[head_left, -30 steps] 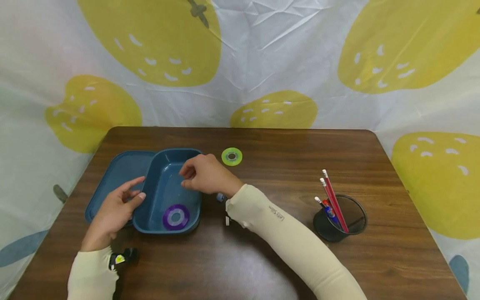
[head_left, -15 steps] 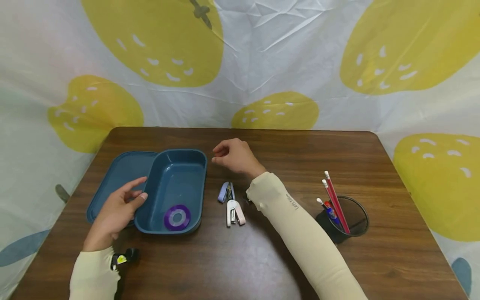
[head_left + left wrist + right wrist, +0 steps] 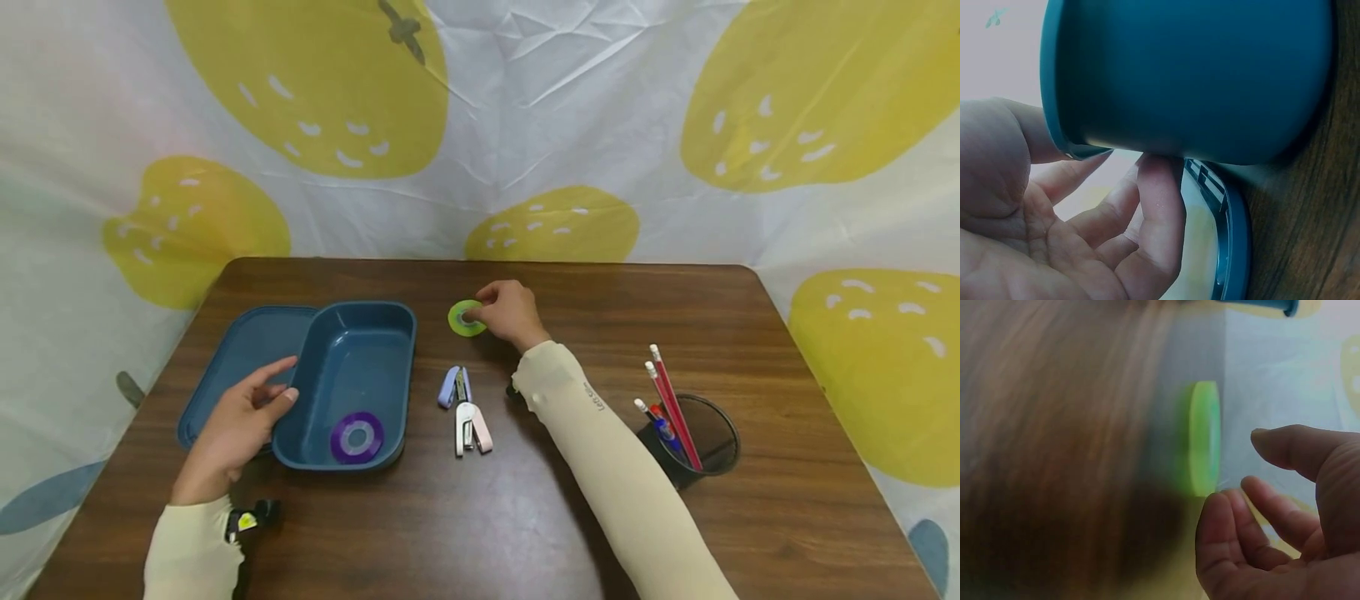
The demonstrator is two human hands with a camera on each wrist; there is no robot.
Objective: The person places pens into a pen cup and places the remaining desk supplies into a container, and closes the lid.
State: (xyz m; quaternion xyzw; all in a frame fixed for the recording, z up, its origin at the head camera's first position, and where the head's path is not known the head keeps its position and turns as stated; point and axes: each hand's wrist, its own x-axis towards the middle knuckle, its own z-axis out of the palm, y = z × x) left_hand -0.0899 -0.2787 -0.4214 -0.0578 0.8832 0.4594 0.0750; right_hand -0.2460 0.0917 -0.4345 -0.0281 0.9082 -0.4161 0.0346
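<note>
At the left, the left hand [image 3: 243,417] holds the near-left rim of a blue plastic box [image 3: 408,367]. In the left wrist view its thumb goes over the rim, and bent fingers [image 3: 1160,206] touch the outer wall. A purple tape roll [image 3: 337,438] lies inside the box near its front end. Farther back, the right hand [image 3: 513,312] reaches over a flat lime-green tape roll [image 3: 456,321] on the table. Right wrist view: thumb and fingers are spread apart, with fingertips [image 3: 1216,519] right at the roll's edge.
A matching blue lid [image 3: 251,342] lies left of the box, partly under it. Right of the box lie a lilac stapler-like piece [image 3: 447,387] and a white-and-pink one [image 3: 467,429]. A black mesh cup [image 3: 723,462] with pencils and pens stands to the right on the wooden table [image 3: 525,525].
The right hand has moved from over the box, rightward and back, to the green roll. The stapler-like pieces came into view from under its arm. The left hand stays at the box.
</note>
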